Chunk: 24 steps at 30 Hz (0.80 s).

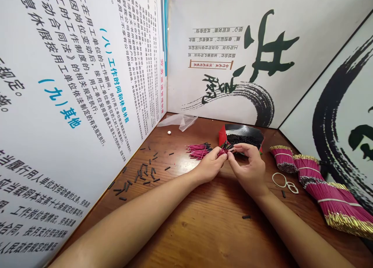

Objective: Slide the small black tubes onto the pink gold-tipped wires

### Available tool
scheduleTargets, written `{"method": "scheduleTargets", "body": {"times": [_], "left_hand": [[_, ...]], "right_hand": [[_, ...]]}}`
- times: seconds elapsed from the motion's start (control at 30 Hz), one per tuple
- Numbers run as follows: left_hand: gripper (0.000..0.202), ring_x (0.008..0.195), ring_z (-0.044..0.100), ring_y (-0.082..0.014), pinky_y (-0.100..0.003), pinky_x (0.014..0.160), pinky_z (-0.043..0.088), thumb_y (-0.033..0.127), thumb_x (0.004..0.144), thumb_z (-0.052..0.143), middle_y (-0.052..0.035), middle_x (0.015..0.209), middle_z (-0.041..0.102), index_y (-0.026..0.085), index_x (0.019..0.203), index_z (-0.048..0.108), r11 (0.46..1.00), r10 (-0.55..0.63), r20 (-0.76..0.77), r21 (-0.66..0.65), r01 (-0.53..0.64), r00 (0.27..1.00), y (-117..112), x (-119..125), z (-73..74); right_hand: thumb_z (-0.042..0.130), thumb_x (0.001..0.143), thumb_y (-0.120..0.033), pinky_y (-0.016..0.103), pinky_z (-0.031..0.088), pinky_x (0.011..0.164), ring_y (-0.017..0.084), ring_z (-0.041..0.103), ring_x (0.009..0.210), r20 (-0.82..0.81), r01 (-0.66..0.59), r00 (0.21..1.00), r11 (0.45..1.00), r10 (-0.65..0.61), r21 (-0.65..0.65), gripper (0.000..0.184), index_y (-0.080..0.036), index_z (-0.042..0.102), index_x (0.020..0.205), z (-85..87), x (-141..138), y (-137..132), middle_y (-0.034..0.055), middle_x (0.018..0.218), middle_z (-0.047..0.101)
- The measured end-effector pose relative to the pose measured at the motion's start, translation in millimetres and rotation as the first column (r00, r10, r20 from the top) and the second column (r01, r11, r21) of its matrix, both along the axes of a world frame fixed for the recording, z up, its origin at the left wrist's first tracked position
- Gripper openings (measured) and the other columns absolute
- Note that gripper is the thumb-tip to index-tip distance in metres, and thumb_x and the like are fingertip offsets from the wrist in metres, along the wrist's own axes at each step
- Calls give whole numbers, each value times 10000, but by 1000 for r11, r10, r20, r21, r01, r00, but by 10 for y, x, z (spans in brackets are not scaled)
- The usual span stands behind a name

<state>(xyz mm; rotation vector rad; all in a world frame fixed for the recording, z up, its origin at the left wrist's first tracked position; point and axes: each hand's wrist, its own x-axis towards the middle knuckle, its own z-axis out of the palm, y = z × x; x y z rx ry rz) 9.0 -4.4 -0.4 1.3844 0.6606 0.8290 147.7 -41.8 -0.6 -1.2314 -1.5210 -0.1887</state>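
Observation:
My left hand (pixel 210 165) is closed around a small bunch of magenta wires (pixel 223 148), some with black sleeves at their ends. My right hand (pixel 248 167) meets it, thumb and forefinger pinched close to the wire ends; whatever sits between those fingertips is too small to make out. Just left of my left hand lies a loose pile of magenta wires (pixel 198 151) with some black ends. Behind my hands stands a red and black box (pixel 223 135) holding many short black sleeves (pixel 243 139), its front partly hidden by my right hand.
Loose black sleeves (pixel 142 171) are scattered at left on the wooden table (pixel 186 221). Banded magenta wire bundles (pixel 335 200) and white rubber bands (pixel 279 179) lie at right. A clear plastic bag (pixel 186 122) lies at the back. Printed panels (pixel 221 11) enclose the table.

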Motion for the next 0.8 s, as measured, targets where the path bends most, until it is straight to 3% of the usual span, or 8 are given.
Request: {"method": "scheduleTargets", "body": {"times": [0.8], "left_hand": [[123, 548, 288, -73, -196, 529, 264, 298, 932, 464, 71, 642, 364, 184, 890, 443, 999, -28, 21, 42, 27, 999, 3, -1, -18]], "right_hand": [[634, 847, -262, 386, 518, 801, 197, 605, 836, -37, 17, 999, 1000, -17, 5, 112, -230, 613, 952, 35, -5, -17, 40, 892, 645]]}}
